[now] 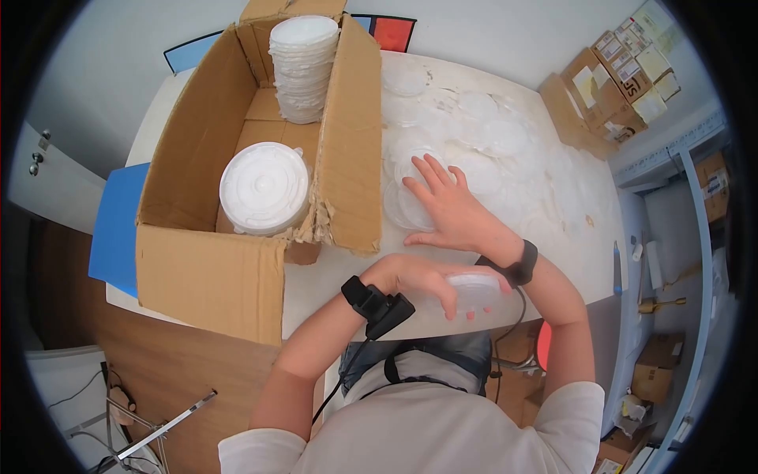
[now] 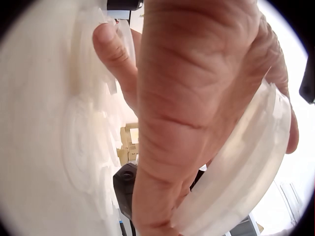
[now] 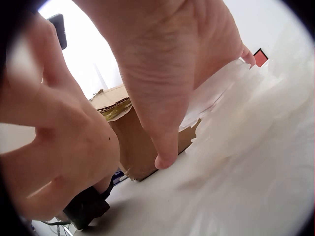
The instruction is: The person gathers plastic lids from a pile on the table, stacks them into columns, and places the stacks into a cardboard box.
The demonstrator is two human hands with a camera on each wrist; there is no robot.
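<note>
Near the table's front edge my left hand [image 1: 420, 278] holds a small stack of translucent round plastic lids [image 1: 477, 291], its thumb on the near side and fingertips showing through them. The left wrist view shows the curved, layered edge of the held lids [image 2: 241, 167] against the palm. Farther forward, my right hand [image 1: 458, 212] has its fingers spread over loose clear lids [image 1: 407, 201] on the table. In the right wrist view its thumb points down close to the tabletop, beside a heap of lids [image 3: 231, 118].
An open cardboard box [image 1: 189, 142] stands at the left, holding a tall stack of white lids [image 1: 304, 67] and a nearer white stack [image 1: 264, 188]. Many clear lids [image 1: 505, 134] cover the table's far right. Smaller cartons [image 1: 592, 99] sit at the back right corner.
</note>
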